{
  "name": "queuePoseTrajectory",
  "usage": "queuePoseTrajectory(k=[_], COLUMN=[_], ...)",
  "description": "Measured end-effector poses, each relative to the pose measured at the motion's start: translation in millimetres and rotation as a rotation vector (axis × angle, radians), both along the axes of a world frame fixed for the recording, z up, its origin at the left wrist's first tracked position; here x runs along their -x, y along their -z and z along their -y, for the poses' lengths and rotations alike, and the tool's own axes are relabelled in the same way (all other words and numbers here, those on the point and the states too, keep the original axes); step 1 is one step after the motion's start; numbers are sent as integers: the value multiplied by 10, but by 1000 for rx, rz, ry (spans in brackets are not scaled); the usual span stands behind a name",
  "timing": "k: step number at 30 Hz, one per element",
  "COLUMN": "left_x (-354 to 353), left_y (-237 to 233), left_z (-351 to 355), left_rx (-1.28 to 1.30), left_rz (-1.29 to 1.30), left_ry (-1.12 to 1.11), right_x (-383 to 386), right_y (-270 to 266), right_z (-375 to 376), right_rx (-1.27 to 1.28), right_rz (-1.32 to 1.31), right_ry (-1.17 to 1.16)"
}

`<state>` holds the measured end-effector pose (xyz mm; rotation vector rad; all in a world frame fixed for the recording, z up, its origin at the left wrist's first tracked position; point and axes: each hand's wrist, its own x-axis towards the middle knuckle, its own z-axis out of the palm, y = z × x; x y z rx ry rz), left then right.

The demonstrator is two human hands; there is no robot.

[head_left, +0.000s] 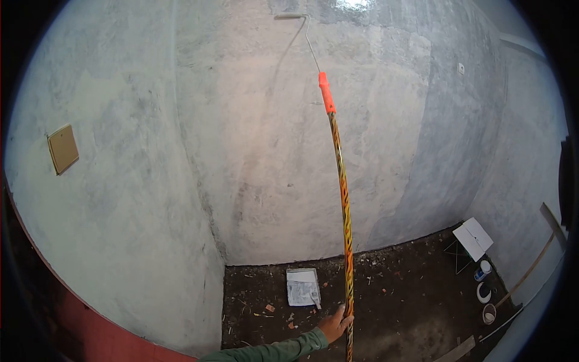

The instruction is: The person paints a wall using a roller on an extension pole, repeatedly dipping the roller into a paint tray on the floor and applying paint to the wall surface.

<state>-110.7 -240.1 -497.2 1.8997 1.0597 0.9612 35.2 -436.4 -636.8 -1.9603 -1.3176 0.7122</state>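
My left hand (335, 324), in a green sleeve, is shut around a long pole (345, 205) patterned in orange and black. The pole rises to an orange handle (326, 93) and a wire frame carrying a paint roller (289, 16). The roller lies against the grey plastered wall (271, 151) high up, near the top of the view. A whitish patch covers the wall below the roller. My right hand is out of view.
A white paint tray (303, 286) lies on the dirt floor by the wall corner. At the right stand a white folded sheet (473, 238), small containers (482, 270) and a leaning wooden stick (531, 268). A tan panel (63, 148) is set in the left wall.
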Motion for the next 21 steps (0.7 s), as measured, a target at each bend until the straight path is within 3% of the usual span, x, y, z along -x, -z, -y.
queuePoseTrajectory(k=[2,4,9,12,15,20,21], left_x=[33,42,34,8,57,63,73], left_y=[-296,-525,-788,-861,-1228,-1386,-1445], left_z=[-106,-228,-533,-625,-601,-662,-658], left_rx=[39,73,-109,-228,-63,-250,-250], left_rz=[-1,-5,129,200,186,243,244], left_ry=[13,28,-6,-33,-22,-38,-38], right_x=[20,-18,167,225,233,250,259], right_y=[-201,-390,-1364,-1575,-1627,-1911,-2031], right_z=[-139,-327,-538,-619,-664,-695,-713], right_rx=[-34,184,169,121,53,-39,52], right_rz=[-6,-65,-118,-136,-139,-78,-123], right_ry=[43,-47,-41,-27,2,-39,-40])
